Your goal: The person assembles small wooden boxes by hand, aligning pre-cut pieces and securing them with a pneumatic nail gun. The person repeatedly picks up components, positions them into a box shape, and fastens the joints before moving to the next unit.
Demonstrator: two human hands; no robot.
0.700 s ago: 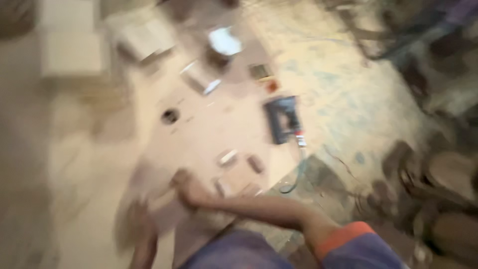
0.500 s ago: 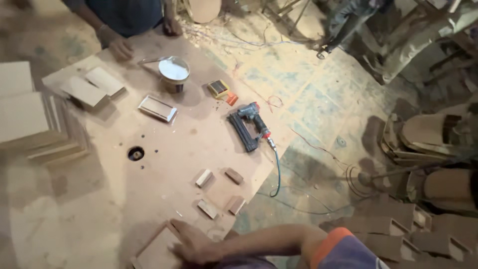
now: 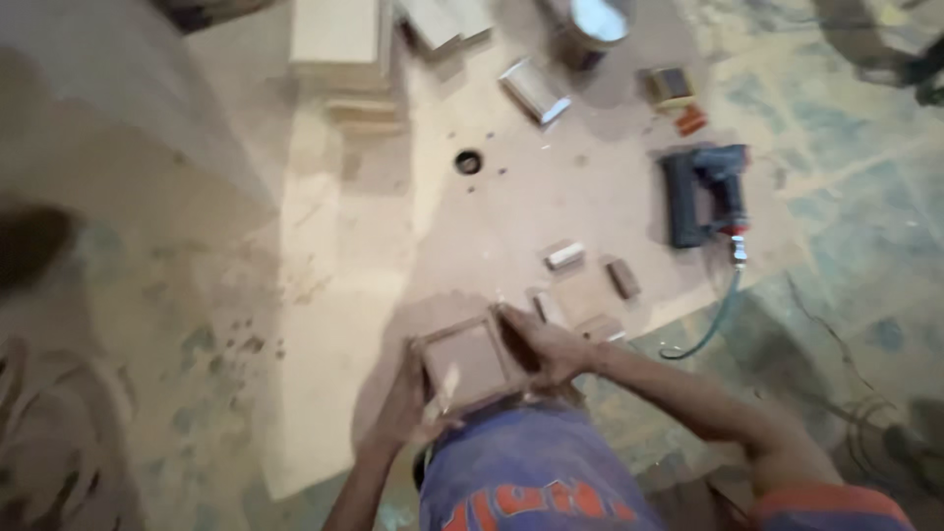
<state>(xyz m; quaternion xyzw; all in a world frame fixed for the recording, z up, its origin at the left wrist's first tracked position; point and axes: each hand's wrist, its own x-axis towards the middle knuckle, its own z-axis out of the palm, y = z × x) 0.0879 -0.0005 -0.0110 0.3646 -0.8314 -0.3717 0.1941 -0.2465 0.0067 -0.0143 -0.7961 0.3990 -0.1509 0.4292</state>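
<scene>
A small square wooden frame [image 3: 470,362] with a flat brown panel set inside it sits between both hands, just above the person's lap and at the near edge of a large board [image 3: 551,197] that lies on the floor. It looks light and stiff, thin fibreboard or ply with narrow raised rails; the corner joints are likely its weak point, so a hold on two opposite rails seems safer than pressing on the panel's middle. The left hand [image 3: 408,408] curls around the frame's near-left corner, fingers closed on the rail. The right hand [image 3: 546,346] grips the far-right side, fingers wrapped over the edge. The surfaces look matte and dusty, not slippery.

Just beyond the right hand lie several short wooden blocks [image 3: 565,256] and a flat square offcut [image 3: 580,295], plain cut pieces with sharp edges. Farther out on the board rests a dark pneumatic nail gun [image 3: 703,192] with a hose [image 3: 713,320] trailing off onto the patchy concrete floor. A small round hole [image 3: 468,161] pierces the board. At the far side are a stack of pale panels [image 3: 339,44], another finished frame [image 3: 536,90], and a metal tin [image 3: 590,25].
</scene>
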